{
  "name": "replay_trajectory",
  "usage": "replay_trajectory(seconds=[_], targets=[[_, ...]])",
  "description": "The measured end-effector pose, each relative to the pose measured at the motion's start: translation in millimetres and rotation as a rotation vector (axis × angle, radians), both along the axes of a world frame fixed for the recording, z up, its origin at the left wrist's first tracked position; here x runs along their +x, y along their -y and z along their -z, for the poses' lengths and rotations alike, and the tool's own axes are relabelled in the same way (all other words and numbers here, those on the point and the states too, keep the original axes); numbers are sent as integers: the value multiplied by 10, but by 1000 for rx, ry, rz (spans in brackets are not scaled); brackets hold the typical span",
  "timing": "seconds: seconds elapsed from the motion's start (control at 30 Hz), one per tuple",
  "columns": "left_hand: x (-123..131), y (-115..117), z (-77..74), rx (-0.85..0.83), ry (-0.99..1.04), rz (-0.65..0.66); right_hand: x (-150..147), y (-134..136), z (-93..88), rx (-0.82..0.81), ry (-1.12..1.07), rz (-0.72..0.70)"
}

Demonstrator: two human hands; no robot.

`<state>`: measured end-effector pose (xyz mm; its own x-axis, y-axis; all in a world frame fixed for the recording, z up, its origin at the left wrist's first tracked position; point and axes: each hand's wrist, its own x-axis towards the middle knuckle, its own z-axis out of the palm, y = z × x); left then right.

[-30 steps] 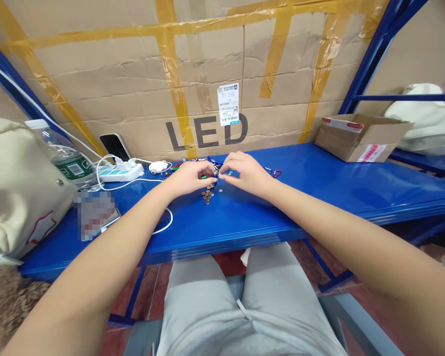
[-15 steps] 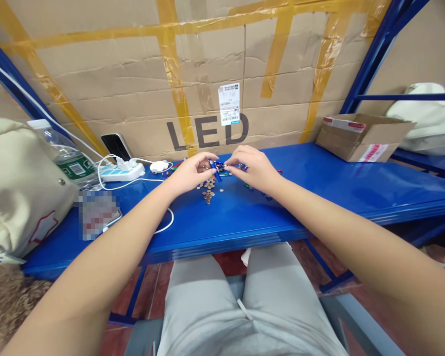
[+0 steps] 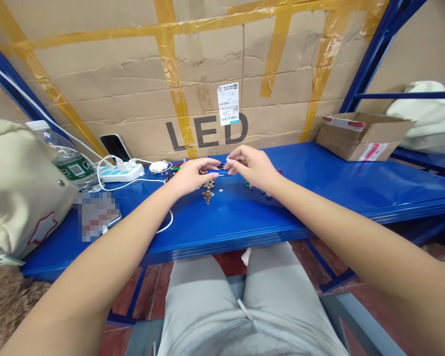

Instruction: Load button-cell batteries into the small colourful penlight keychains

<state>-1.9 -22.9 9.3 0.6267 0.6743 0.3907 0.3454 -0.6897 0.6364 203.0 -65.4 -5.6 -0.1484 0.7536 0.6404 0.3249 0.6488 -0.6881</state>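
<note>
Between thumb and fingers, my left hand holds a slim blue tube, which lies nearly level and points toward my right hand. My right hand is pinched at the tube's right side, around a tiny pale piece too small to name. Several small round brown discs lie on the blue table just below my left hand. One pale disc sits to their right. Small green metallic items are under my right hand, partly hidden by it.
A white power strip with cables stands at the left, beside a bottle and a beige bag. An open cardboard box is at the back right. A large carton rises behind the table.
The blue tube has turned from steeply slanted to nearly level in my left hand. My right fingers have shifted slightly and now pinch a pale piece above the tube.
</note>
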Motion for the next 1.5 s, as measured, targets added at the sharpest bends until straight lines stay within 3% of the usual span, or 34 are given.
replay_trajectory(seconds=[0.1, 0.2, 0.37, 0.63, 0.83, 1.07, 1.27, 1.5], targets=[[22, 25, -1, 172, -132, -32, -14, 14, -12, -25, -61, -26], [30, 23, 14, 262, -176, -63, 4, 19, -32, 68, 13, 3], [44, 31, 47, 85, -78, -53, 65, -20, -40, 373, 315, 103], [76, 116, 19, -40, -27, 1, 97, -65, -15, 513, 367, 39], [51, 66, 46, 0, -16, 31, 94, -11, -38, 419, 441, 56], [34, 47, 24, 285, -103, -93, 76, 17, -28, 315, 400, 135], [3, 11, 22, 349, -115, -141, -18, 37, -33, 157, 711, 118], [-55, -64, 38, 369, -97, -148, -353, 126, -67, 6, 738, -83]])
